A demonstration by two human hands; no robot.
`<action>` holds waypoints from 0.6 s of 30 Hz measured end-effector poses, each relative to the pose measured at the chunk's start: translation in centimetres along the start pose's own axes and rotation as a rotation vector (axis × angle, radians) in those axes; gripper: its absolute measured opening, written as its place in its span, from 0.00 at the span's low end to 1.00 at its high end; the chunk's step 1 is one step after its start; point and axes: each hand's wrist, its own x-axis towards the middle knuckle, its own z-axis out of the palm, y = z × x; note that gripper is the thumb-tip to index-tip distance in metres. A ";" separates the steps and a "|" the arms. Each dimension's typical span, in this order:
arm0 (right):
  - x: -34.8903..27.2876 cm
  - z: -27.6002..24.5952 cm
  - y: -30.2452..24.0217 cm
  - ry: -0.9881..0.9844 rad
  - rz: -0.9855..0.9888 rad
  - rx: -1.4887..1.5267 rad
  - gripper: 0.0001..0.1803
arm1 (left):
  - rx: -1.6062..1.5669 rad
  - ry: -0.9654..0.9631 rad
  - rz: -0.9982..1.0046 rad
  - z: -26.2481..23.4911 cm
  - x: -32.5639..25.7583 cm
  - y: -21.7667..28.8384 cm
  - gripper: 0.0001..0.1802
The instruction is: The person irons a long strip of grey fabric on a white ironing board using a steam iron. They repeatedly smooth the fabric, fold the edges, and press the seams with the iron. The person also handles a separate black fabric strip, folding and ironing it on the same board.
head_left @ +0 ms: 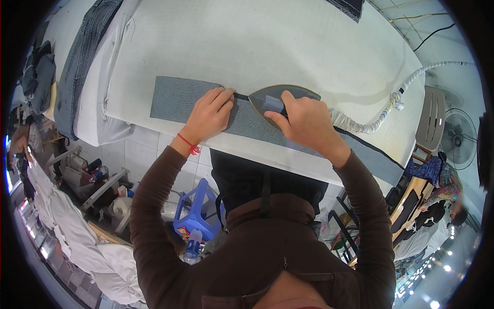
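A long strip of grey-blue denim-like fabric lies along the near edge of the padded white table. A dark band runs along its far edge on the right part. My right hand grips the handle of an iron, whose soleplate rests on the strip with its tip pointing left. Left of the iron, my left hand pinches the strip's far edge where the dark band begins, fingertips pressed together. A wrapped hose runs from the iron's rear to the right.
Folded dark denim hangs over the table's left side. Another dark piece lies at the far edge. A blue plastic stool and a bottle are below left. At right are a beige chair and a fan.
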 end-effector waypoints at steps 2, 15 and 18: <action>0.6 0.1 -0.3 -0.037 0.017 0.011 0.29 | -0.004 -0.010 -0.022 -0.5 -0.4 -0.6 0.14; 2.1 0.5 -0.8 -0.086 -0.009 0.029 0.30 | 0.102 0.022 -0.160 -1.5 -1.8 -2.0 0.19; 2.2 0.5 -0.7 -0.146 0.014 0.037 0.30 | 0.124 0.089 -0.173 -1.9 -1.9 -2.1 0.18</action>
